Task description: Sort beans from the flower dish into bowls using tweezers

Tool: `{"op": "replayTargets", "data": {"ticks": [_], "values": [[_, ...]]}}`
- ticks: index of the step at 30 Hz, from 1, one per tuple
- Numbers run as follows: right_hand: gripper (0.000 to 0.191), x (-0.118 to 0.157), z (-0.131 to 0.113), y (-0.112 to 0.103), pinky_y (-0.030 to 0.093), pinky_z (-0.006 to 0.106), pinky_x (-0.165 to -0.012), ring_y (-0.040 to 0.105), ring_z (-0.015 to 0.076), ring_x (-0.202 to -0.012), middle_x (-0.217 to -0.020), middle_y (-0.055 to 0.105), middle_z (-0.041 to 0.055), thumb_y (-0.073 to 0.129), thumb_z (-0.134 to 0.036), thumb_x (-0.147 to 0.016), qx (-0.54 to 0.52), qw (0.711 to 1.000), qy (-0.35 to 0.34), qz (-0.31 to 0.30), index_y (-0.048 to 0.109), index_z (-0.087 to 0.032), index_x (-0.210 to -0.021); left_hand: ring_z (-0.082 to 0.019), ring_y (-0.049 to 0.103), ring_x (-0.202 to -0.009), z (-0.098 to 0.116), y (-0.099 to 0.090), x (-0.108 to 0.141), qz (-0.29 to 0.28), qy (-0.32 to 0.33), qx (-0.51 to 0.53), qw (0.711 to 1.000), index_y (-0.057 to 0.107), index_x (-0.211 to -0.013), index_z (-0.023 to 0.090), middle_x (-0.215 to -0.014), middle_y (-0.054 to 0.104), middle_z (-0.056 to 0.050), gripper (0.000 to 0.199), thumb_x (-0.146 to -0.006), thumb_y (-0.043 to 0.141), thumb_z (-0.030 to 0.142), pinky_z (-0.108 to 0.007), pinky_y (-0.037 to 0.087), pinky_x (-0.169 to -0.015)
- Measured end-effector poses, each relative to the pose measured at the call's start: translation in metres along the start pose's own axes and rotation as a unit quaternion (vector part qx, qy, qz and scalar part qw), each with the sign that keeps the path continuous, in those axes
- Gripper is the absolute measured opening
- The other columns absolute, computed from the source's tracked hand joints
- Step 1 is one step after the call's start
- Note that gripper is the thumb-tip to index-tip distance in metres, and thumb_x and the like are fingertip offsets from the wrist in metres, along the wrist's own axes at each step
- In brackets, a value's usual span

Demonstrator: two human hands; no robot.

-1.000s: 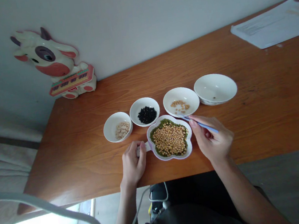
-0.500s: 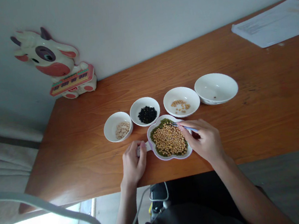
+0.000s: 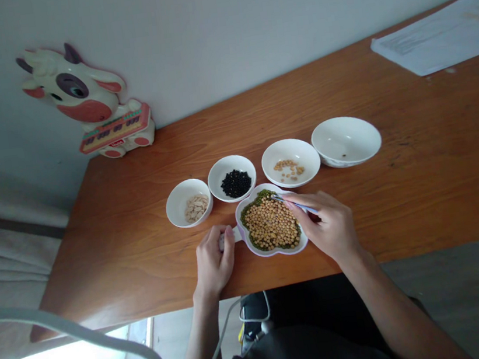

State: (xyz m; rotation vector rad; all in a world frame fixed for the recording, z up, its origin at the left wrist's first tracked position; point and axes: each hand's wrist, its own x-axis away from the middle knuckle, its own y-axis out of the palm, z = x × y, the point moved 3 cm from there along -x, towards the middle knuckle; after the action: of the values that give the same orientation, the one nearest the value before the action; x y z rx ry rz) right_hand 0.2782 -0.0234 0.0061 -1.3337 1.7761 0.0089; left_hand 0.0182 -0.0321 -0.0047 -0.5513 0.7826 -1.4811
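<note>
My left hand (image 3: 215, 258) is closed around the handle of a white, lilac-rimmed flower-shaped dish (image 3: 278, 252). Yellow soybeans (image 3: 271, 222) fill the dish's middle, with small green beans (image 3: 262, 198) showing round the edge. In my right hand (image 3: 328, 223) is a pair of slim bluish tweezers (image 3: 302, 206), their tips over the beans near the dish's far side. Whether a bean sits between the tips is too small to tell. Just beyond the dish stands a white bowl (image 3: 314, 168) with some soybeans in it.
Left of that are a bowl (image 3: 212, 171) of black beans and a bowl (image 3: 171, 209) of pale flat seeds. At the right, a larger white bowl (image 3: 362, 138) holds one dark speck. A cow-shaped toy keyboard (image 3: 116, 131) leans by the wall; papers (image 3: 445, 37) lie far right.
The tweezer tips have shifted very slightly left over the beans. My left hand, the dish and the bowls stay where they were.
</note>
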Motion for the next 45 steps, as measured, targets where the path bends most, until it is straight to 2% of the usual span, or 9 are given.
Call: {"op": "replayTargets", "data": {"ticks": [4,8,10,16,21,25,33,45], "values": [[0.037,0.003,-0.001,-0.008,0.06,0.035,-0.071,0.079,0.0193,-0.083,-0.107,0.083,0.001,0.072,-0.014,-0.092,-0.001,0.998,-0.021,0.051,0.075,-0.034,-0.123,-0.014,0.062,-0.066,0.001,0.0,-0.001,-0.004,0.002,0.004,1.0,0.067,-0.09,0.019,-0.078,0.069,-0.002,0.037,-0.108,0.046,0.042,-0.024,0.045,-0.065],[0.039,0.004,0.006,-0.017,0.056,0.035,-0.065,0.074,0.0192,-0.075,-0.105,0.083,0.0034,0.07,-0.013,-0.093,0.03,0.989,0.028,0.142,0.074,-0.033,-0.127,-0.014,0.062,-0.066,0.002,-0.001,0.0,-0.005,0.006,0.008,1.0,0.067,-0.091,0.019,-0.078,0.069,-0.002,0.036,-0.108,0.046,0.041,-0.024,0.045,-0.065],[0.037,0.004,0.008,-0.017,0.054,0.033,-0.06,0.071,0.0171,-0.07,-0.103,0.083,0.0037,0.071,-0.013,-0.093,0.027,0.987,0.043,0.152,0.075,-0.032,-0.124,-0.014,0.062,-0.067,0.001,-0.001,0.0,-0.004,0.005,0.007,1.0,0.067,-0.091,0.019,-0.078,0.069,-0.002,0.035,-0.108,0.046,0.041,-0.024,0.044,-0.065],[0.03,0.001,0.0,-0.005,0.058,0.03,-0.066,0.073,0.0149,-0.073,-0.101,0.083,0.0017,0.074,-0.012,-0.091,-0.014,0.999,0.001,0.051,0.077,-0.028,-0.116,-0.013,0.061,-0.066,0.0,0.0,0.001,-0.004,0.005,0.007,1.0,0.067,-0.091,0.018,-0.079,0.069,-0.001,0.034,-0.108,0.047,0.04,-0.024,0.043,-0.064],[0.024,-0.003,0.002,0.003,0.059,0.031,-0.067,0.073,0.0155,-0.073,-0.104,0.084,0.0007,0.072,-0.016,-0.094,-0.018,1.0,0.012,-0.003,0.078,-0.028,-0.114,-0.014,0.061,-0.066,0.0,0.0,0.001,-0.004,0.007,0.008,1.0,0.066,-0.09,0.018,-0.077,0.068,-0.001,0.035,-0.108,0.046,0.04,-0.024,0.042,-0.064],[0.022,-0.003,0.006,0.006,0.06,0.031,-0.066,0.072,0.0155,-0.069,-0.103,0.084,0.0005,0.072,-0.02,-0.094,-0.02,0.999,0.03,-0.013,0.079,-0.029,-0.113,-0.014,0.062,-0.067,0.0,0.0,0.0,-0.001,0.008,0.01,1.0,0.067,-0.091,0.018,-0.078,0.069,-0.002,0.035,-0.108,0.046,0.04,-0.024,0.043,-0.065],[0.022,-0.001,0.009,0.007,0.061,0.03,-0.067,0.075,0.0165,-0.075,-0.105,0.084,0.001,0.071,-0.021,-0.095,-0.033,0.998,0.045,-0.02,0.08,-0.029,-0.113,-0.014,0.062,-0.066,-0.001,0.0,0.0,-0.001,0.009,0.008,1.0,0.067,-0.091,0.018,-0.078,0.069,-0.002,0.035,-0.108,0.047,0.04,-0.024,0.044,-0.065],[0.022,0.001,0.007,0.005,0.06,0.031,-0.068,0.072,0.0159,-0.071,-0.105,0.084,0.0002,0.071,-0.021,-0.095,-0.035,0.998,0.053,-0.02,0.08,-0.03,-0.113,-0.014,0.062,-0.065,0.0,0.0,0.0,0.003,0.004,0.006,1.0,0.068,-0.091,0.018,-0.077,0.069,-0.001,0.035,-0.108,0.047,0.041,-0.024,0.044,-0.065]]}}
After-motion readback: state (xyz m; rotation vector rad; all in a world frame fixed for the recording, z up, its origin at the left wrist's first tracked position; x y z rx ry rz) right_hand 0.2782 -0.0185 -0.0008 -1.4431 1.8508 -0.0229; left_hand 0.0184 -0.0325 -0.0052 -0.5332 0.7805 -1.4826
